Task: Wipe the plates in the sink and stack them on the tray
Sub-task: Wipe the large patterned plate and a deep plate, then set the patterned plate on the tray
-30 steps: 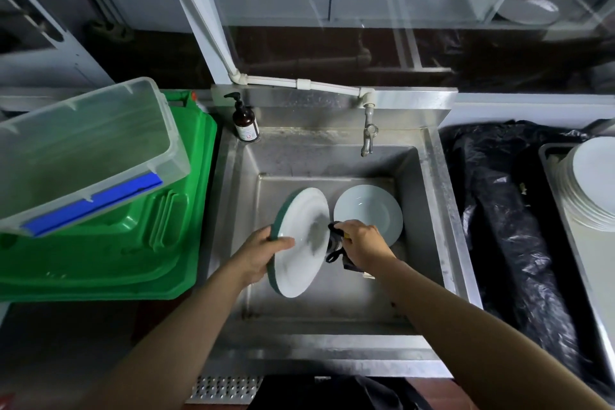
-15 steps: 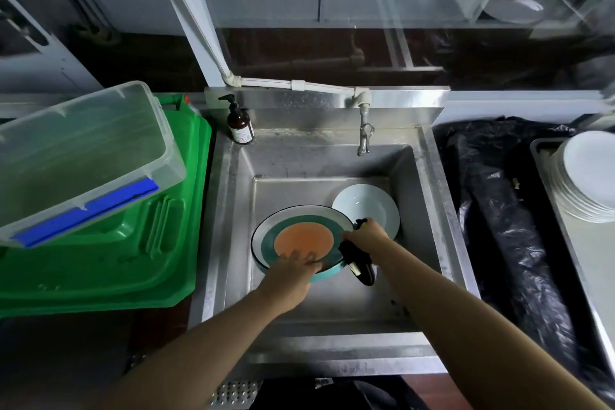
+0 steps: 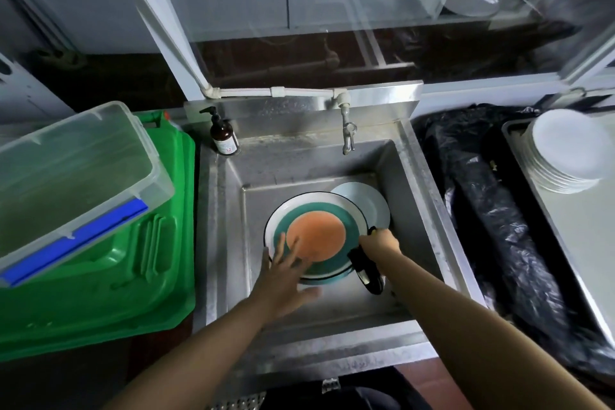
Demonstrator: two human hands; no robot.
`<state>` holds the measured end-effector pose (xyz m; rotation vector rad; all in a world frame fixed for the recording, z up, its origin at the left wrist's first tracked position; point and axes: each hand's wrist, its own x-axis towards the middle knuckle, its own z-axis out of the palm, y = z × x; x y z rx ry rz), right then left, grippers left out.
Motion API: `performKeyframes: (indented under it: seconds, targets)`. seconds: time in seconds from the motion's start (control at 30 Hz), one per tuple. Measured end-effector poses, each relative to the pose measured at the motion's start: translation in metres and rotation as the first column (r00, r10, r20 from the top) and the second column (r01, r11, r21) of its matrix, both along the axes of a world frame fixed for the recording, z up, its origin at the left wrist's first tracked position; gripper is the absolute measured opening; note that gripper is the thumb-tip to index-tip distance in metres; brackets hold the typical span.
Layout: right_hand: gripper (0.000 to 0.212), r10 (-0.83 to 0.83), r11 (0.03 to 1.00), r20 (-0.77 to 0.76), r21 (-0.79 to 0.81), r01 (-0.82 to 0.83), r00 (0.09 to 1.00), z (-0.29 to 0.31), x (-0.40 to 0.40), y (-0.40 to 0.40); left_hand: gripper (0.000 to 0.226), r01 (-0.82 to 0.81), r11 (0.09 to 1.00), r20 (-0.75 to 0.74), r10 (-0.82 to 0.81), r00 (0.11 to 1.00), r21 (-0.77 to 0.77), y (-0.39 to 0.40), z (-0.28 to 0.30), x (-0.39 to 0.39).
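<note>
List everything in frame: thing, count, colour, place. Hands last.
colourful plate: 1, orange centre, teal ring, white rim; face up in the sink
pale plate: 1, pale blue-white; partly under the colourful plate, back right of the basin
sink: 1, steel; centre
tap: 1, metal; back wall of the sink
pump bottle: 1, brown with white label; back left corner of the sink
clear bin: 1, clear with blue strip; left, on the green crate
green crate: green; left
black bag: black; right of the sink
plate stack: white, count unclear; on the tray
tray: 1, grey; far right
dark cloth: 1, black; in the right hand
left hand: open, fingers on the colourful plate
right hand: closed on the dark cloth
</note>
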<state>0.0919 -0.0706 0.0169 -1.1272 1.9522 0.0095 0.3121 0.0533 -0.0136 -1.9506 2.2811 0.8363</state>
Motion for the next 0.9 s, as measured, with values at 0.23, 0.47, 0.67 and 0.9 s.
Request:
performKeyframes:
  seconds: [0.23, 0.47, 0.67, 0.9]
  targets:
    - [0.012, -0.063, 0.994, 0.008, -0.093, 0.063, 0.998, 0.013, -0.036, 0.006, 0.045, -0.561, 0.429, -0.499, 0.866, 0.032, 0.708, -0.036, 0.015, -0.022]
    - [0.031, -0.023, 0.978, -0.056, -0.207, 0.011, 0.998, 0.034, -0.089, 0.003, 0.073, -0.419, 0.333, -0.439, 0.879, -0.185, 0.845, -0.075, 0.037, -0.067]
    - [0.049, 0.168, 0.805, -0.464, -0.444, -0.393, 0.87, 0.054, -0.16, -0.013, 0.077, -0.403, 0.391, -0.476, 0.869, -0.134, 0.827, -0.114, 0.061, -0.14]
    - [0.045, 0.286, 0.742, -0.594, -0.36, -0.566, 0.752, 0.06, -0.287, -0.034, 0.072, -0.357, 0.436, -0.486, 0.872, -0.061, 0.827, -0.136, 0.082, -0.274]
